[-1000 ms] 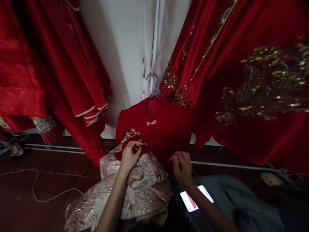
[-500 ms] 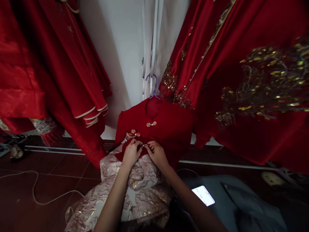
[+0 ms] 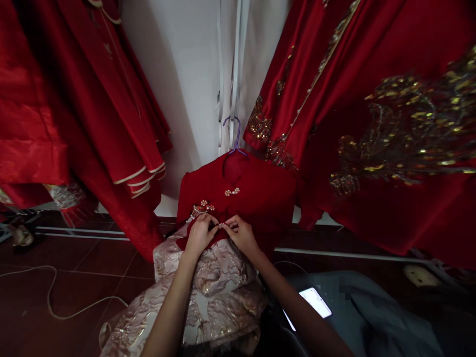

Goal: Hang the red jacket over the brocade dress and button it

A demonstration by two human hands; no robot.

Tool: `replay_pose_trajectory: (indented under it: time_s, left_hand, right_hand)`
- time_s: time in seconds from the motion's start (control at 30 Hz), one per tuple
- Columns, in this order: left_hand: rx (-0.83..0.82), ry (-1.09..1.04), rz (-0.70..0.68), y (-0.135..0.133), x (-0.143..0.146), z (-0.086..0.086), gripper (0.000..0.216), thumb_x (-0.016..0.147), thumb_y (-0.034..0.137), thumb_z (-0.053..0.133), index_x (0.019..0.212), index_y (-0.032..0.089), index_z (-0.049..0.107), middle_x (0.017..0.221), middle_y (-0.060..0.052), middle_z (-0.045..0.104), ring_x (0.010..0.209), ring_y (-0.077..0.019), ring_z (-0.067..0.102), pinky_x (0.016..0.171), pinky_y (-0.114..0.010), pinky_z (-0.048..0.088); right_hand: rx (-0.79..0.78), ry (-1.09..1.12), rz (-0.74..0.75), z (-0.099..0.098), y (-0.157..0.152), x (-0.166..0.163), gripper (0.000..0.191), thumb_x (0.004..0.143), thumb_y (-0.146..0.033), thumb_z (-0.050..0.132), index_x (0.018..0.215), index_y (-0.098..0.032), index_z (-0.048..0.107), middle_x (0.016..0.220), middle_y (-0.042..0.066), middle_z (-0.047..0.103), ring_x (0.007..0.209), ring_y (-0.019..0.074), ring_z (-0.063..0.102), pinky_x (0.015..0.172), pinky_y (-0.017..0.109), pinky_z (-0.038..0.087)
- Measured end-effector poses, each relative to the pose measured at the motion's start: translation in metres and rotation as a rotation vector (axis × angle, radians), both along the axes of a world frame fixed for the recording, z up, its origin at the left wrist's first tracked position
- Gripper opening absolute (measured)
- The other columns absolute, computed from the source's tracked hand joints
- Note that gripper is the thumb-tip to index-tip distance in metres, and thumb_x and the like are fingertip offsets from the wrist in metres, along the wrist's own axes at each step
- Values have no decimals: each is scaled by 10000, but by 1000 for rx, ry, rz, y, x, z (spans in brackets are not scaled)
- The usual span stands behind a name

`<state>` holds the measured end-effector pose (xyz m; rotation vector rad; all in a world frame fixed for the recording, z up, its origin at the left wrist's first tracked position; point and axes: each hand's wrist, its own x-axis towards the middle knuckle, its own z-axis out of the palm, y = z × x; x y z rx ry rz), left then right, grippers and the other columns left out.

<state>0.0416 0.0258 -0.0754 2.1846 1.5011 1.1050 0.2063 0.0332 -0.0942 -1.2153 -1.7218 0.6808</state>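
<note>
A red garment [image 3: 260, 193] hangs in front of me on a purple hanger [image 3: 236, 141]. A beaded flower clasp [image 3: 232, 192] sits below its neckline, and a beaded ornament [image 3: 203, 208] lies on its left side. Lower on the front, my left hand [image 3: 203, 230] and my right hand [image 3: 240, 233] pinch the two ends of another beaded clasp [image 3: 220, 225], their fingertips almost meeting. Most of this clasp is covered by fingers. Pale pink fabric with a metallic pattern [image 3: 211, 287] spreads under my wrists and forearms.
Red garments [image 3: 100, 99] hang at left, and red garments with gold sequins [image 3: 372, 124] hang at right. A lit phone [image 3: 314, 302] lies on dark grey-blue cloth [image 3: 379, 302] beside my right forearm. A white cable [image 3: 52, 292] curls over the tiled floor [image 3: 85, 292].
My fingers have drawn slightly closer together over the clasp, hiding more of it. The whole view has shifted a little; the garments hang as before.
</note>
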Motion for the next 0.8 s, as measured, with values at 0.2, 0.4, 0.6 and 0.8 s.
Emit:
replay_pose_trajectory:
  time_s: [0.2, 0.4, 0.6, 0.8]
  left_hand:
    - [-136, -345, -92, 2, 3, -9, 98, 743, 271, 621, 768, 177, 607, 781, -29, 646, 720, -137, 607, 702, -262, 485]
    - [-446, -988, -76, 17, 0, -8, 328, 665, 318, 705, 911, 133, 594, 822, -68, 670, 726, -140, 641, 738, -313, 528]
    - [-545, -1318, -1, 33, 1, -6, 271, 697, 288, 681, 924, 145, 648, 1048, -89, 664, 863, -123, 640, 815, -271, 501]
    - [-611, -1519, -57, 36, 4, -4, 167, 741, 190, 643, 902, 151, 667, 1022, -54, 681, 888, -106, 640, 825, -209, 492]
  right_hand:
    - [-59, 94, 21, 0, 0, 3, 219, 742, -406, 615, 782, -194, 577, 771, 58, 673, 711, 187, 651, 612, 298, 535]
    - [-214, 287, 133, 16, -5, 14, 289, 676, -429, 675, 770, -176, 572, 734, 42, 659, 644, 170, 627, 528, 296, 543]
    - [-246, 320, 262, 35, -16, 18, 280, 655, -404, 703, 740, -168, 580, 721, 24, 640, 649, 146, 605, 503, 256, 525]
    - [-263, 337, 280, 30, -18, 14, 286, 652, -406, 708, 723, -162, 576, 735, 27, 643, 665, 141, 602, 516, 250, 523]
